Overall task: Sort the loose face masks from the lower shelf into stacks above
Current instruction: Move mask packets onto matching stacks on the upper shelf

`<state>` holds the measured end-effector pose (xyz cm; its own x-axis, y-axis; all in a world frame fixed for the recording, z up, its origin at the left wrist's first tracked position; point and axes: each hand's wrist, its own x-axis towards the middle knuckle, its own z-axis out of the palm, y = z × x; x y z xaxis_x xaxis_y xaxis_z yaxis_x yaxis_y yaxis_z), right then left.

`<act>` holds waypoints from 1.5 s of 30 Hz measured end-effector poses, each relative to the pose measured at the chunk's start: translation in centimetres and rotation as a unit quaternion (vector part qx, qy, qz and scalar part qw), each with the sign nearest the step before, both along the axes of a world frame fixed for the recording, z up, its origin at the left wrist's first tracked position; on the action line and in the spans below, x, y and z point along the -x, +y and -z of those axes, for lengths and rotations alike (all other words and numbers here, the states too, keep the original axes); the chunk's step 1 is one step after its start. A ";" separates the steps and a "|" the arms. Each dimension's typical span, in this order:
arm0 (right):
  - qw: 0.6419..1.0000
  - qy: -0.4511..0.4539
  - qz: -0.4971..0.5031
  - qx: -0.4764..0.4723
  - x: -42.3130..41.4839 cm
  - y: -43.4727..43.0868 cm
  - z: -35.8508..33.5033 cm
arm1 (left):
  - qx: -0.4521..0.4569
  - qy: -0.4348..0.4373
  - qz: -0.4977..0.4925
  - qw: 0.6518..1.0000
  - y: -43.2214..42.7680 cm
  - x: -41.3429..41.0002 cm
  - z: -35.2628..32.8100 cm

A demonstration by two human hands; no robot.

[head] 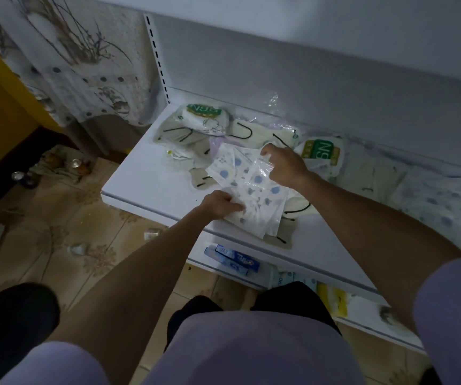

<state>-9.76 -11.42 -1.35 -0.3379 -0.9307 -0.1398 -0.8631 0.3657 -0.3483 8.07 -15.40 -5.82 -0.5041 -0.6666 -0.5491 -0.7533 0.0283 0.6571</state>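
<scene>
In the head view, the left hand is pinching the near edge of the blue-dotted masks, while the right hand is gripping their far edge with curled fingers. The bundle is lying by the shelf's front edge, towards its left end. Light, limp and slick-wrapped, it is probably best held by opposite edges.

Two hands of mine, my left hand and my right hand, two green-labelled mask packs, blue-dotted masks overlapped past counting, several beige masks, at least two blue boxes
</scene>
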 end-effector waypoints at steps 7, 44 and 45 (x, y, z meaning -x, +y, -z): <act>0.985 -0.099 0.131 0.058 0.0 2.1 -1.9 | -0.067 0.145 -0.121 0.980 0.4 -1.2 -2.4; 0.896 -0.226 0.325 0.204 -6.5 15.0 2.9 | 0.172 0.176 -0.067 0.967 6.8 -2.6 0.1; 0.900 -0.223 0.318 0.199 -6.5 15.4 2.5 | 0.164 0.168 -0.061 0.970 6.8 -2.5 -0.2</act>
<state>-3.24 3.95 -3.85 -0.8129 -0.5751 -0.0916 -0.2650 0.5054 -0.8212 10.52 -8.62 -5.59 -0.5243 -0.8436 -0.1156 -0.5094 0.2020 0.8365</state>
